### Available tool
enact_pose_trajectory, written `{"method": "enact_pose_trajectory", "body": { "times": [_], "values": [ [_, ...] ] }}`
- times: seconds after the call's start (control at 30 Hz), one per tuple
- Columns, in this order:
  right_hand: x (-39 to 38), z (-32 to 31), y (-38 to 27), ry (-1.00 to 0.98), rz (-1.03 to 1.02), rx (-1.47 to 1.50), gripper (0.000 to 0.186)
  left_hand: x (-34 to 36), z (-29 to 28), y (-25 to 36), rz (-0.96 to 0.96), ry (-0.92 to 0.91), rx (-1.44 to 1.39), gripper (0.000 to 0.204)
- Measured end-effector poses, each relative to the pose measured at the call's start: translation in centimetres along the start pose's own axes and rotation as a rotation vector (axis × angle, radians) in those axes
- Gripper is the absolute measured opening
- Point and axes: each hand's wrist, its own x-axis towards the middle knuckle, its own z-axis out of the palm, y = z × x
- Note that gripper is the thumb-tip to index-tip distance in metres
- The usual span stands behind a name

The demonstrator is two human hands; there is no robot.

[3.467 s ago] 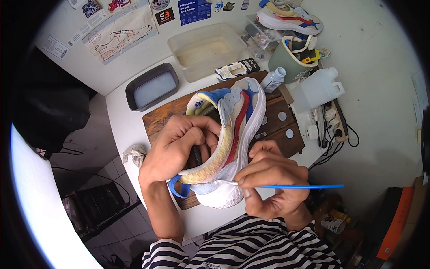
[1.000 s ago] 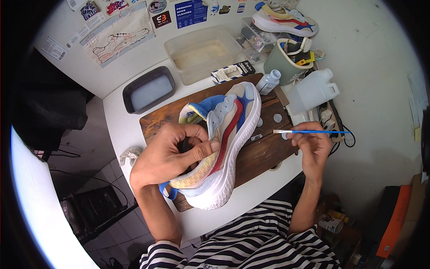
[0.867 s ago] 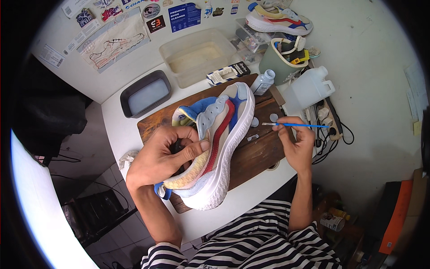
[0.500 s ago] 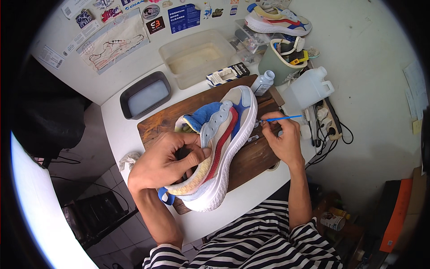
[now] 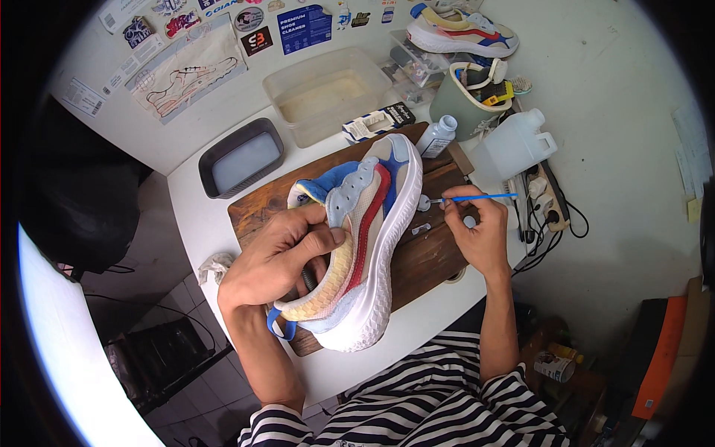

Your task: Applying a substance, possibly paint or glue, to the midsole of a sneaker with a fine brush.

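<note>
Holding a multicolour sneaker (image 5: 363, 242) by its collar with the left hand (image 5: 279, 257): thumb on the outer side, other fingers inside the opening. Sneaker sits tilted over a dark wooden board (image 5: 417, 272) on the white counter (image 5: 428, 316), toe pointing away from the person, heel near the front edge; can't tell if it rests on the board. Right hand (image 5: 477, 231) pinches a thin brush (image 5: 488, 197) with a blue handle between thumb and fingers, handle out to the right, tip at a pale round disc (image 5: 424, 203) on the board, right of the sole. Tip contact unclear. Second pale disc (image 5: 469, 222) partly beside the right hand. Behind the board: open bottle (image 5: 437, 139) by the toe, printed box (image 5: 380, 123), clear plastic tub (image 5: 298, 132). Dark tray (image 5: 247, 188) of pale liquid at back left. Green bucket (image 5: 454, 112) of brushes and translucent jug (image 5: 514, 149) at back right. Crumpled cloth (image 5: 216, 268) at left edge. Another similar sneaker (image 5: 465, 36) sits up on clear boxes (image 5: 421, 65) at the rear.
</note>
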Motion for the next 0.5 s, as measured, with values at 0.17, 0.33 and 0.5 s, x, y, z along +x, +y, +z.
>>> {"method": "enact_pose_trajectory", "body": {
  "times": [0.17,0.33,0.5],
  "values": [
    [0.1,0.5,0.3,-0.074,0.01,-0.043,0.013,0.3,-0.2,-0.7,0.018,0.043,-0.074,0.024],
    [-0.1,0.6,0.0,-0.048,0.001,-0.06,0.012,0.1,0.2,0.3,0.163,0.092,-0.217,0.024],
    [0.1,0.6,-0.1,-0.053,0.006,-0.056,0.012,0.2,0.3,0.5,0.207,0.106,-0.191,0.025]
  ]
}}
